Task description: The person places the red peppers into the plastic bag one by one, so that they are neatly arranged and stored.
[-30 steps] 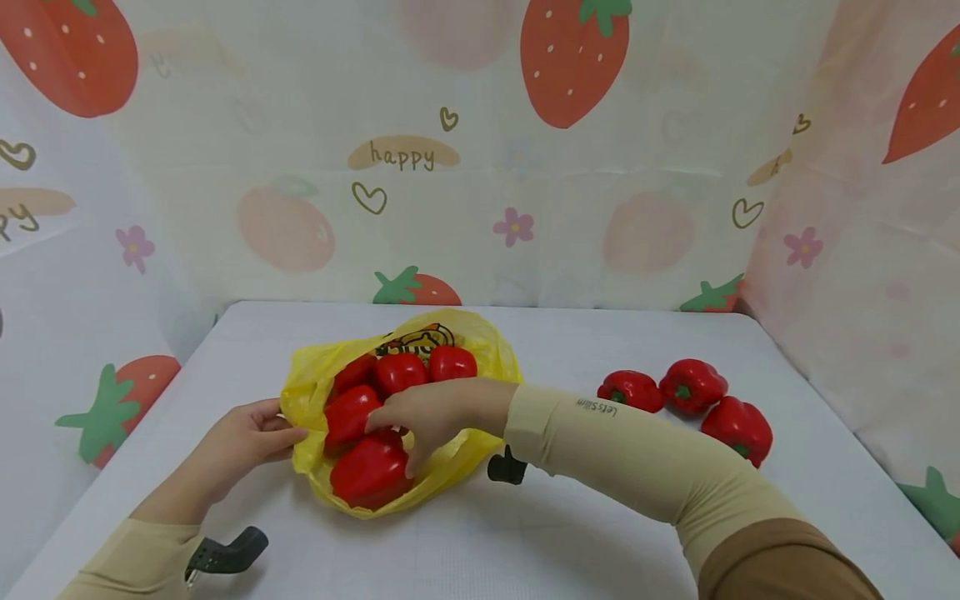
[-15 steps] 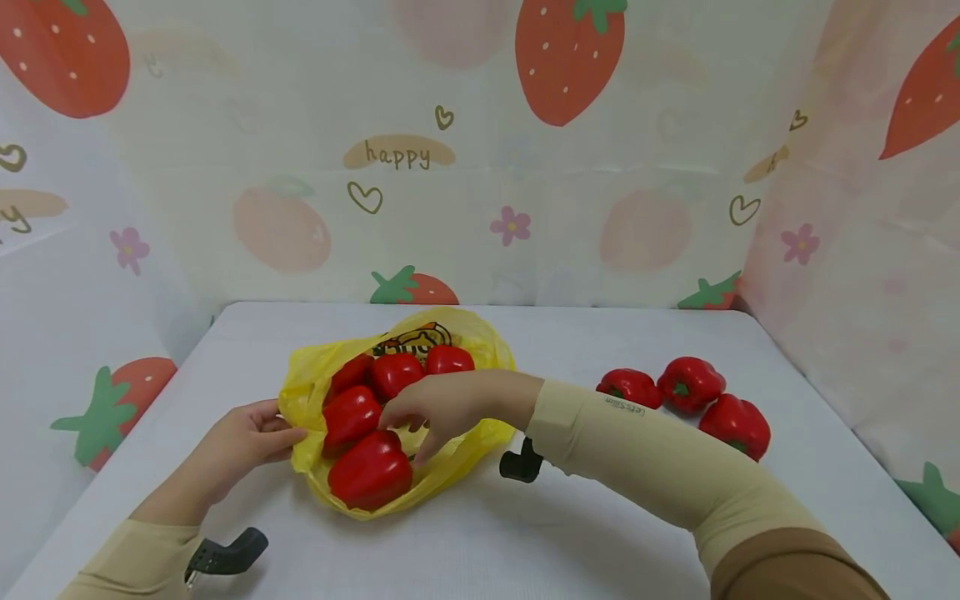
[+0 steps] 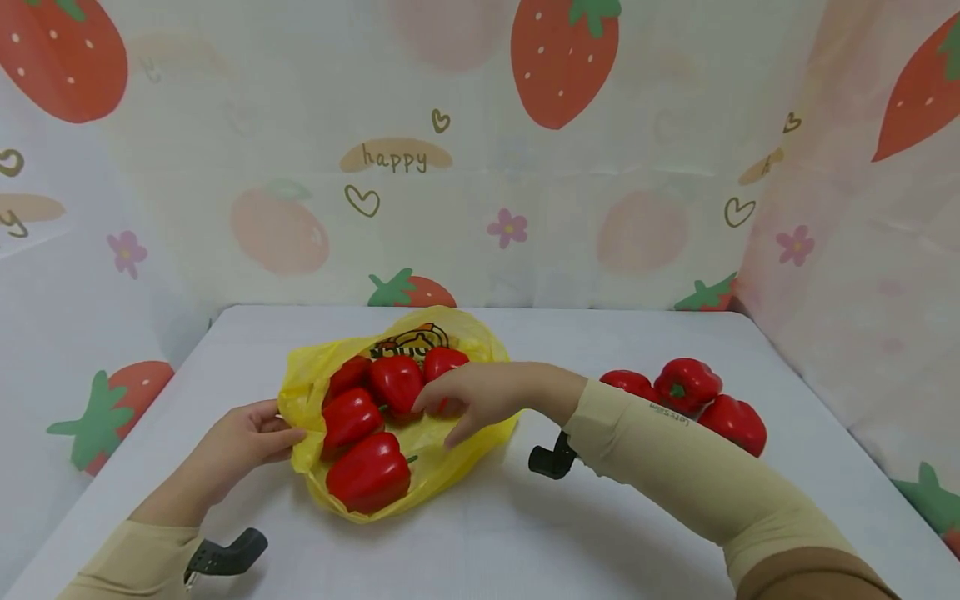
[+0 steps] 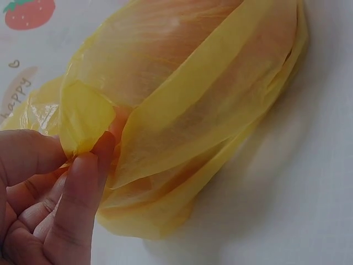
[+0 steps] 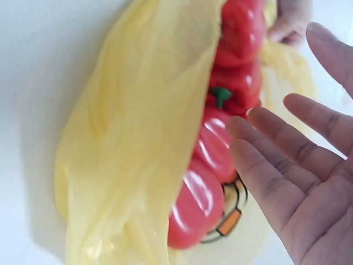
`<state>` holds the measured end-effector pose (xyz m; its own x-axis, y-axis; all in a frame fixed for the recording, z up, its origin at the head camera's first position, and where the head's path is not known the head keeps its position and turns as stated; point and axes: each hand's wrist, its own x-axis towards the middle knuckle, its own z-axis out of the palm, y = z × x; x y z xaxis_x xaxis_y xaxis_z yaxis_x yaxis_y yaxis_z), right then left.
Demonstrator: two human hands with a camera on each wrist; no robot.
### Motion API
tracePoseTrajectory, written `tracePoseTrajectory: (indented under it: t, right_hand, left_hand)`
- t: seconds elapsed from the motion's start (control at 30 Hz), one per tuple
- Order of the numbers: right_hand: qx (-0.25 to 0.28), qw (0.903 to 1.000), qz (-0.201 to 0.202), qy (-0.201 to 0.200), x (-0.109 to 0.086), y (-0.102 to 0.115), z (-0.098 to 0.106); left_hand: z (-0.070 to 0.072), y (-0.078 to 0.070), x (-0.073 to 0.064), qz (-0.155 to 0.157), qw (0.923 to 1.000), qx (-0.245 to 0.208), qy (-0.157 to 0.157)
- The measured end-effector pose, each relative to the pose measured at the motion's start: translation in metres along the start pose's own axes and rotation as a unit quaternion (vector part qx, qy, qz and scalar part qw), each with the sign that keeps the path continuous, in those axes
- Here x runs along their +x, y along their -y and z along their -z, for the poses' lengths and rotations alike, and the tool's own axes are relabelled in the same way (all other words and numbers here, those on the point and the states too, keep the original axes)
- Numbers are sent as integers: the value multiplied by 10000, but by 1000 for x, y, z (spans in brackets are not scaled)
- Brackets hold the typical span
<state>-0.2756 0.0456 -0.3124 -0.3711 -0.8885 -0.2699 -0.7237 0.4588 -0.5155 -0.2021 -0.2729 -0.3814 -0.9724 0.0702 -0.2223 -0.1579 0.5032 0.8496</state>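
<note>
A yellow plastic bag (image 3: 442,479) lies on the table with its mouth spread wide and several red bell peppers (image 3: 368,472) inside. My left hand (image 3: 243,442) pinches the bag's left rim between thumb and fingers; the left wrist view shows the film (image 4: 88,118) caught there. Over the right part of the opening hovers my right hand (image 3: 487,400), its fingers extended and holding nothing. In the right wrist view its fingertips appear close to the peppers (image 5: 212,144); whether they touch cannot be told. One pepper at the bag's right is partly hidden behind this hand.
Three more red bell peppers (image 3: 687,385) sit grouped on the white table (image 3: 480,550) at the right, partly covered by my right sleeve (image 3: 660,442). A printed cloth backdrop (image 3: 555,267) stands behind the table and along both sides.
My right hand has drawn back to the right, away from the two front peppers, which are now uncovered. The left hand keeps its pinch on the bag rim.
</note>
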Motion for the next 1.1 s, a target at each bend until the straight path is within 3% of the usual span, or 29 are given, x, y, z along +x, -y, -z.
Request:
tracePoseTrajectory:
  t: [0.33, 0.8, 1.1]
  right_hand:
    - [831, 9944, -426, -498, -37, -18, 13]
    - [1202, 9818, -926, -1140, -83, -45, 20]
    - [1499, 9690, -1204, -1549, -120, -74, 9]
  left_hand:
    - [0, -2, 0, -96, 9999, -19, 46]
    - [-2, -3, 1, -47, 10000, 8, 75]
    - [-2, -4, 1, -28, 10000, 11, 44]
